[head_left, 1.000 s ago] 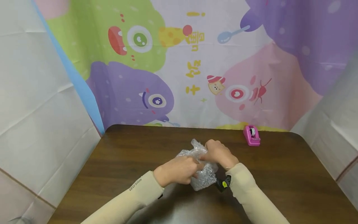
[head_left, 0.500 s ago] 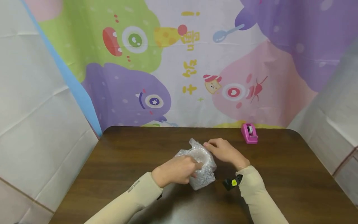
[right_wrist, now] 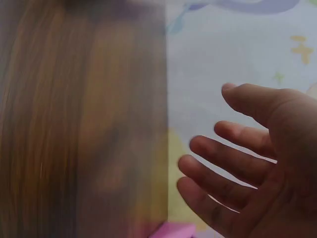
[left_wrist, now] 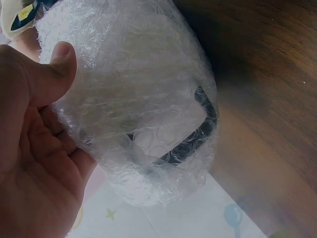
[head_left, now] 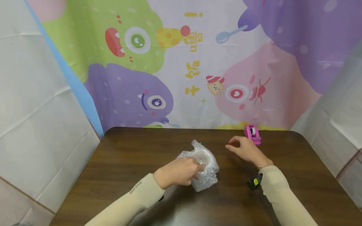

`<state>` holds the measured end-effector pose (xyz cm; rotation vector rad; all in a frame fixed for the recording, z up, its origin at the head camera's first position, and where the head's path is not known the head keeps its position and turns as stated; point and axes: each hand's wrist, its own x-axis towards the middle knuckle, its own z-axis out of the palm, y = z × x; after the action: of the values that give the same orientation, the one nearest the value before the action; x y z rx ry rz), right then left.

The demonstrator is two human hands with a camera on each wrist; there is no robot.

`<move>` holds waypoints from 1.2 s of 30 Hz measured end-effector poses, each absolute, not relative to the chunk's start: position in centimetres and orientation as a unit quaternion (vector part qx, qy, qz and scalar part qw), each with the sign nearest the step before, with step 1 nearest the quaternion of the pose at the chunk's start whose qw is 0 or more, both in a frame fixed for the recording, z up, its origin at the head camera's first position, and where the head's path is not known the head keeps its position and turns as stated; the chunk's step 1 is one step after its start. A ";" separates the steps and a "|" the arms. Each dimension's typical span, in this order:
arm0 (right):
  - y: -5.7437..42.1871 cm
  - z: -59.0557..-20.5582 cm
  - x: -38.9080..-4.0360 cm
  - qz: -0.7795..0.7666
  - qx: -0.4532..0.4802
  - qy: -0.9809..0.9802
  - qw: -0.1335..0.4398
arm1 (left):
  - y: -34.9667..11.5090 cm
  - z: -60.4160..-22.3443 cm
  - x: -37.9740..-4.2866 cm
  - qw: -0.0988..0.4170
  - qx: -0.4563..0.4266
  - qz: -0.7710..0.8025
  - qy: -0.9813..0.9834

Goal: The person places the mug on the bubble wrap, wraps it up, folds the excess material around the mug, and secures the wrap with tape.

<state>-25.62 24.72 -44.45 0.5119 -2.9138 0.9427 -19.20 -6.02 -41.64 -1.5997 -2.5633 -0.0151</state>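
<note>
My left hand [head_left: 181, 171] grips a bubble-wrapped mug [left_wrist: 133, 94] in the middle of the table. Its thumb presses the near side of the wrap in the left wrist view, while the other fingers go behind. Through the clear bubble wrap [head_left: 207, 180] a dark curved handle [left_wrist: 195, 139] shows. A round hollow faces up in the head view, one finger lying over it. To the right, my right hand [head_left: 247, 150] holds nothing, its fingers spread and loosely bent. Just beyond it stands a pink tape dispenser [head_left: 255, 139] with a roll, partly overlapped by the hand.
The dark wooden table [head_left: 127, 144] ends at a cartoon-printed cloth [head_left: 195, 110] hanging behind it. Pale panels [head_left: 42, 94] flank the table at left and right. A black camera strap [head_left: 254, 182] sits on the right wrist.
My right hand has let go of the bubble wrap and moved right, toward the tape dispenser. The left hand has stayed in place on the wrapped mug.
</note>
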 end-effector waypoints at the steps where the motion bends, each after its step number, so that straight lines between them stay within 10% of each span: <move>1: 25.2 -44.5 -25.7 0.296 0.163 -0.941 0.022 | -6.0 -41.7 -19.2 0.062 -0.529 -0.005 -0.847; 36: 33.7 -43.7 -30.2 0.251 0.006 -0.968 0.004 | -6.1 -41.7 -19.2 0.065 -0.525 0.007 -0.849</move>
<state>-30.19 33.67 -43.70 0.0176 -3.0321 0.7872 -19.21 -6.08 -41.75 -1.5839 -2.5604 0.0199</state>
